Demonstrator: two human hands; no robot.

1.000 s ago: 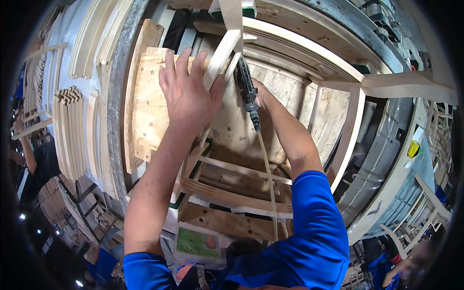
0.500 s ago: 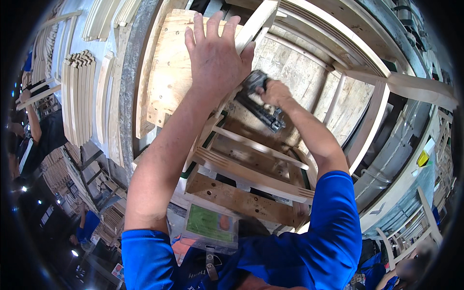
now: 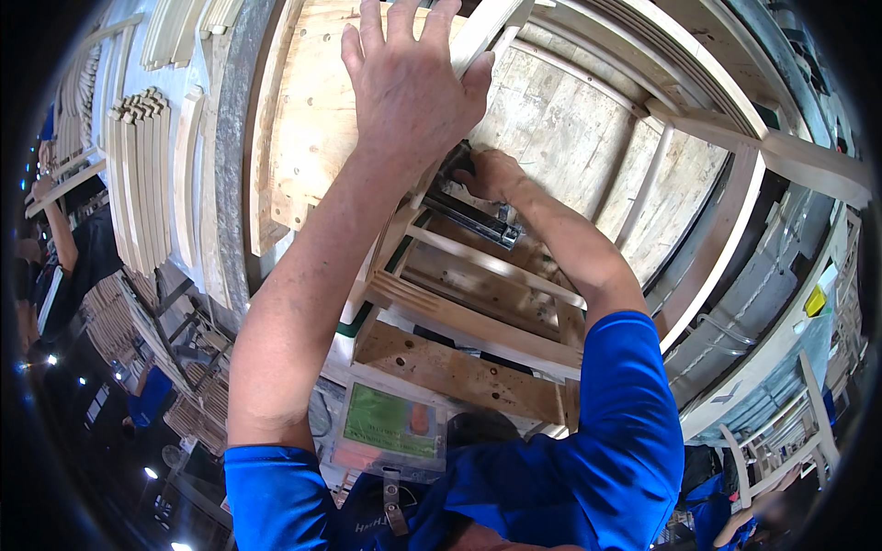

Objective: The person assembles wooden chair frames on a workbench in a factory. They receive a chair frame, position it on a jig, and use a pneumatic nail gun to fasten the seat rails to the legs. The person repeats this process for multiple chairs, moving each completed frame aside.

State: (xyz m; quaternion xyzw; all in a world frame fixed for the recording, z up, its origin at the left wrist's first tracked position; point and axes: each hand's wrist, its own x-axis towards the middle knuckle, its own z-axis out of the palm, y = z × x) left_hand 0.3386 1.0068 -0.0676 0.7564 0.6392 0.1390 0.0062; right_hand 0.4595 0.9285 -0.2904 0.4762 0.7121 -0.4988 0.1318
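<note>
My left hand (image 3: 409, 96) lies with fingers spread over a pale plywood board (image 3: 312, 110) full of small holes. Its thumb reaches onto the upright rail (image 3: 482, 39) of a light wooden frame. Inside that frame, my right hand (image 3: 496, 174) is wrapped round the grip of a black nail gun (image 3: 473, 219). The gun's nose is hidden behind my left hand and the rail, so I cannot tell whether it touches the wood. Thin slats and a crossbar (image 3: 496, 262) run across the frame nearer to me.
Bundled wooden strips (image 3: 138, 184) lie on a surface at the left, beyond a worn grey edge (image 3: 235, 156). A co-worker's arm (image 3: 61, 220) shows at far left; a person in blue (image 3: 150, 395) is lower down. Another wooden frame (image 3: 781, 455) stands at lower right.
The nail gun in my right hand has moved left, in against the rail under my left hand. My left hand keeps its spread pose; the whole view has shifted slightly.
</note>
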